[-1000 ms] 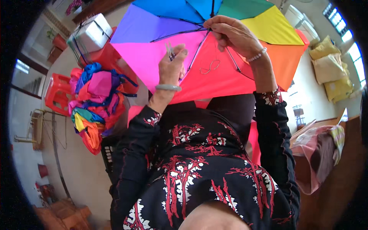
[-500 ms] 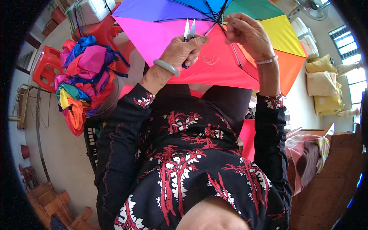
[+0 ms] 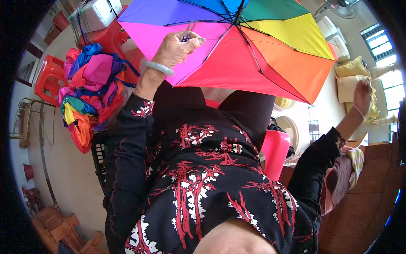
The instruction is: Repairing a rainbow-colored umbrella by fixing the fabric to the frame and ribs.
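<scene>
An open rainbow-coloured umbrella (image 3: 198,72) lies over my knees, its dark ribs (image 3: 235,19) facing me and meeting near the top edge. My left hand (image 3: 177,50) is closed on small scissors (image 3: 186,37) with dark handles; their blades point up over the pink and purple panels and look blurred. My right hand (image 3: 362,97) is stretched far out to the right, away from the umbrella. Its fingers are drawn together, and what they hold, if anything, is too small to make out.
A heap of folded colourful fabric (image 3: 95,84) is at the left beside a red plastic stool (image 3: 47,80). A white box (image 3: 98,16) rests behind it. Yellowish sacks (image 3: 350,70) stand at the right. Cloths (image 3: 338,178) hang on brown wooden furniture (image 3: 374,186), lower right.
My right hand has swung from the umbrella's ribs far out to the right. My left hand, with the scissors, has shifted left. The umbrella has turned or tilted slightly.
</scene>
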Available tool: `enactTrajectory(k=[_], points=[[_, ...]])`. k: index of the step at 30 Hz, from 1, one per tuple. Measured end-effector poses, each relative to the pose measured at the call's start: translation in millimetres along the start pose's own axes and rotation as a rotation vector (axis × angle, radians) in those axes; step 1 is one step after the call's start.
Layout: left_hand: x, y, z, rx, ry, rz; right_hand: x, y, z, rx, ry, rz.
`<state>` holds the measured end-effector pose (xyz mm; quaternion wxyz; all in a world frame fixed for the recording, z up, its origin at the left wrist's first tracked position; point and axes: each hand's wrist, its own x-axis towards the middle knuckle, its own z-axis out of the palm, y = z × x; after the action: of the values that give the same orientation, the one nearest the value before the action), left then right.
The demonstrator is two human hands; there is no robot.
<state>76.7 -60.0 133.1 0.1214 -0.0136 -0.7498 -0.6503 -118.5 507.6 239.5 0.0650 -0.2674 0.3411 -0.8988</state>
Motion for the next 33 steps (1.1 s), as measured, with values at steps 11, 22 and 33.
enactTrajectory(k=[11,22,33], points=[[-13.0,10.7,22.3,0.117,-0.194,0.122,-59.6,-41.6,-64.6,-0.581,0.715,-0.658],[-22.1,21.7,6.0,0.970,-0.054,0.460,-52.2,126.7,45.5,-0.874,0.705,-0.371],[13.6,46.6,-49.1,0.631,-0.139,-0.050,-52.2,157.7,10.1,-1.168,0.640,-0.169]])
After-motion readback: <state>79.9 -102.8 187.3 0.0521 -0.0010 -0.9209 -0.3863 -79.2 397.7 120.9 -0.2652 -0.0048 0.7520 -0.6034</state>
